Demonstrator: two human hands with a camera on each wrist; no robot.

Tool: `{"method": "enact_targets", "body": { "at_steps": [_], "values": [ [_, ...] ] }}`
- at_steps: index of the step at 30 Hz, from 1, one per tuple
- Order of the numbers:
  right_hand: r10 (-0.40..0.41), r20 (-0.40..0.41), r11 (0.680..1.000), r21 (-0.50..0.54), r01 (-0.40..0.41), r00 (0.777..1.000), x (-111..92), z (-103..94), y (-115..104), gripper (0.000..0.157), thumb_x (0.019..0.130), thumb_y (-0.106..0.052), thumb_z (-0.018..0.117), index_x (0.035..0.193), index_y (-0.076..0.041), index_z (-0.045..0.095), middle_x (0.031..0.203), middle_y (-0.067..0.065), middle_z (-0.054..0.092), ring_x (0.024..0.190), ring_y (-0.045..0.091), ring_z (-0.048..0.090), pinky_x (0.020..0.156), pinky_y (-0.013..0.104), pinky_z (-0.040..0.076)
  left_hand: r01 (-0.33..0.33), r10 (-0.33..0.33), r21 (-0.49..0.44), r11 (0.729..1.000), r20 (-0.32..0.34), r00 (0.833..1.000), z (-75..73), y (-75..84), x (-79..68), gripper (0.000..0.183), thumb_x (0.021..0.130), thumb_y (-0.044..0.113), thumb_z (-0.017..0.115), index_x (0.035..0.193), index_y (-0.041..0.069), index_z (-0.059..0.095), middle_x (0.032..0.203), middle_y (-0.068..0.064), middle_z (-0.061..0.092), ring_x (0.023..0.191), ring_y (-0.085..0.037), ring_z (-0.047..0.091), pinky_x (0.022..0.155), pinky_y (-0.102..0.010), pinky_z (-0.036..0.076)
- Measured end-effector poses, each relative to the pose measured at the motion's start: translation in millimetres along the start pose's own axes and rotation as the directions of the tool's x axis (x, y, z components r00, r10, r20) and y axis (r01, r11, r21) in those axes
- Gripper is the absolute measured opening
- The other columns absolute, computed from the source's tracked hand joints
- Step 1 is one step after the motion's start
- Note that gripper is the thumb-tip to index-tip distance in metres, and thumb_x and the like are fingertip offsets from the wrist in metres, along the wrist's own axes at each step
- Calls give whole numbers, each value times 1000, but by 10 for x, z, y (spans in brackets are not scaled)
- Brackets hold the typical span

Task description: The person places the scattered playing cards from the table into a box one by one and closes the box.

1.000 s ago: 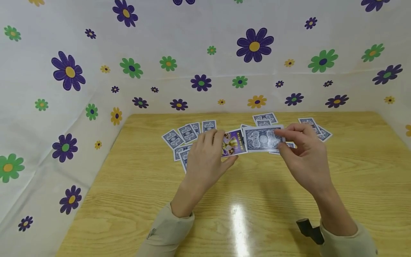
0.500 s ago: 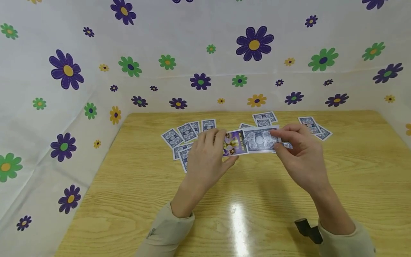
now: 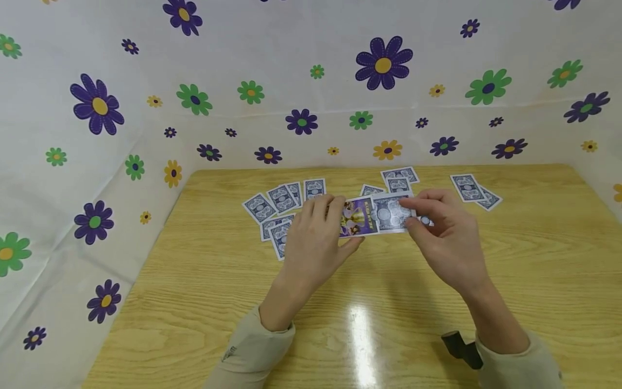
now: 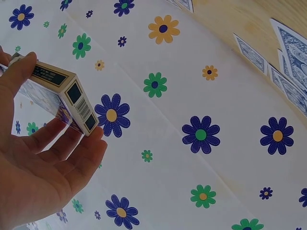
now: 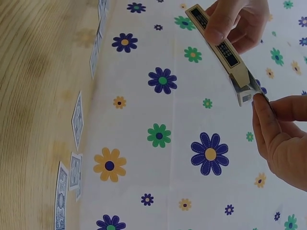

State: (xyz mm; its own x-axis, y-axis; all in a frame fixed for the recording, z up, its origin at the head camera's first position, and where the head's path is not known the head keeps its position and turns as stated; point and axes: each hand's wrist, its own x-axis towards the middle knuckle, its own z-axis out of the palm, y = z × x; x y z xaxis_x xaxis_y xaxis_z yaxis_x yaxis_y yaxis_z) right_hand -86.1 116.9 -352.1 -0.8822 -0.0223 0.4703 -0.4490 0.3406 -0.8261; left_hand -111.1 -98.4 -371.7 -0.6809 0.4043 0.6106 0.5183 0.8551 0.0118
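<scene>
A small card box (image 3: 358, 216) is held above the bench (image 3: 218, 319), between two hands; the left hand (image 3: 312, 237) grips its left part, fingers over the printed face and thumb along the near edge, while the right hand (image 3: 449, 237) pinches the right end of a blue-backed card (image 3: 389, 211) between thumb and fingers, the card seeming to run into the box's right end; whether it is one card or several I cannot tell; other loose cards (image 3: 259, 208) lie back-up on the bench beyond the hands, in groups to left, middle and right; the box looks like thin, light paperboard, firm along its narrow sides but likely to buckle if its broad faces are squeezed, so a gentle hold across those narrow sides, clear of the mouth, should suit it best; a pale flap (image 5: 243, 96) stands at that mouth in the right wrist view and could crease or snag an edge; the card should be springy and slick, easy to bow or dent at the corners, and is best pinched flat at its outer end, level with the box.
</scene>
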Motion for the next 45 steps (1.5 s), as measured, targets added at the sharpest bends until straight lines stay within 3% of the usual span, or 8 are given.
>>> {"method": "enact_targets", "body": {
  "at_steps": [9,17,20,25,31,38,41,45],
  "values": [
    [-30,-33,999,-36,28,999,-72,23,1,29,85,19,62,111,8,71,107,6,55,95,12,59,73,15,55,-25,26,-5,1000,44,999,41,60,53,70,74,49,85,123,7,56,118,-12,63,109,-29,60,89,-39,54],
    [-85,-93,996,4,86,992,-78,116,23,27,82,18,67,108,8,68,104,11,63,93,7,64,76,15,55,-12,12,9,1000,16,1000,40,49,47,70,73,49,86,122,6,57,117,-13,64,106,-29,61,88,-39,55],
    [-133,-109,991,2,134,985,-69,162,40,28,81,19,69,107,9,67,103,15,66,92,7,64,79,16,54,-10,10,2,1000,8,1000,25,41,38,70,73,48,86,121,6,57,117,-13,63,106,-29,61,87,-39,55],
    [-242,-114,968,-99,231,964,-55,201,71,26,80,15,72,104,8,68,102,16,71,95,12,66,84,16,52,-2,2,-6,1000,-3,1000,12,34,31,70,73,48,85,121,5,58,116,-13,64,106,-30,61,87,-40,55],
    [-378,-79,915,-186,359,923,-28,224,106,25,81,8,70,105,5,70,101,16,72,97,26,61,89,19,46,14,-14,3,1000,-8,1000,-5,24,30,71,73,48,86,121,4,58,116,-14,64,104,-30,62,86,-39,55],
    [-542,25,771,-383,509,840,-8,278,154,23,87,-6,62,108,2,69,93,15,72,97,38,58,87,43,48,9,-9,27,1000,-22,1000,-6,13,14,73,72,49,87,121,3,59,115,-14,64,102,-30,63,84,-39,56],
    [-546,79,730,-443,520,834,-8,281,170,24,87,-8,63,109,1,68,96,15,73,100,39,59,88,48,50,5,-4,46,999,-28,1000,2,6,3,73,72,50,86,120,2,60,113,-13,65,101,-29,63,83,-38,56],
    [-512,135,710,-490,506,849,-18,272,170,26,87,-10,66,110,1,69,104,16,72,105,38,59,93,49,50,11,-10,57,998,-21,1000,9,2,-15,73,72,51,85,119,2,60,112,-12,65,100,-29,63,83,-37,56]
  ]
}}
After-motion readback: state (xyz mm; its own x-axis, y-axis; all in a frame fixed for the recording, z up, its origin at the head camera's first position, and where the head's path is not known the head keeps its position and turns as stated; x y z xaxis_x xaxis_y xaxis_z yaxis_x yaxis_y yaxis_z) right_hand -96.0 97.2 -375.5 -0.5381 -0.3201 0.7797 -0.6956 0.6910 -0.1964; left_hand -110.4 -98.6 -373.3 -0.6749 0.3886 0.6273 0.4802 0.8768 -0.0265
